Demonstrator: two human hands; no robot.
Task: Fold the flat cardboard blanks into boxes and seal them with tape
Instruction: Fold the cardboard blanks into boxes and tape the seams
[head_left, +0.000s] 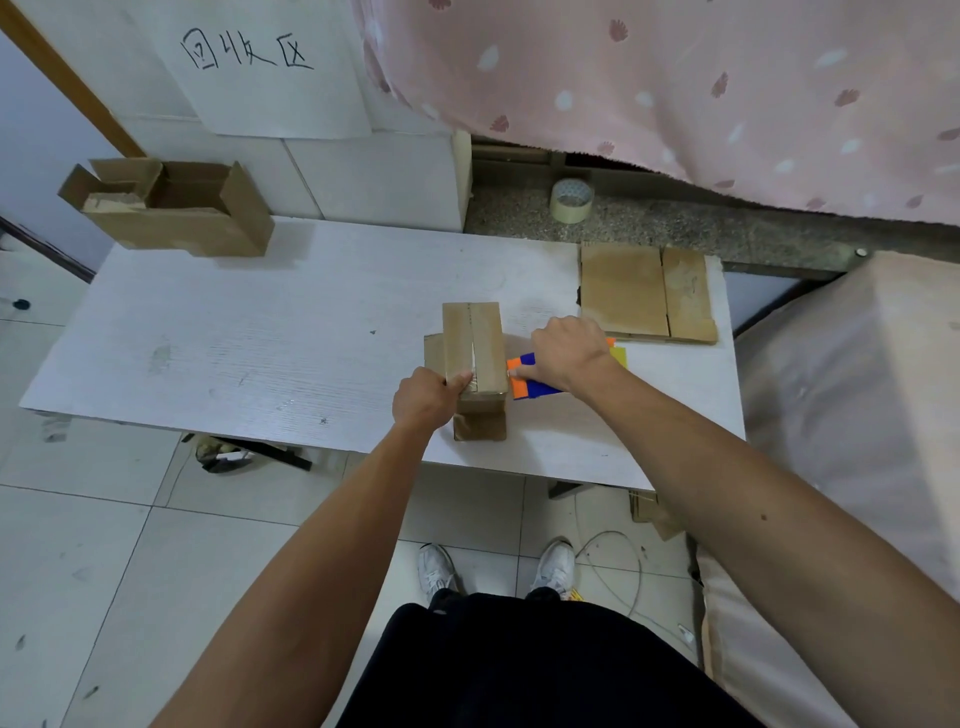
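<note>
A small folded cardboard box (475, 343) stands on the white table (260, 343), its top flaps closed with a strip of clear tape along the seam. My left hand (423, 397) holds the box's near left edge, thumb pressing the tape end on top. My right hand (566, 353) grips an orange and blue tape dispenser (524, 382) against the table just right of the box. A stack of flat cardboard blanks (647, 293) lies at the table's far right.
An open cardboard box (171, 208) with loose flaps sits at the table's far left corner. A roll of tape (571, 200) stands on the stone ledge behind. A pink curtain hangs at the upper right. A cushion borders the right side.
</note>
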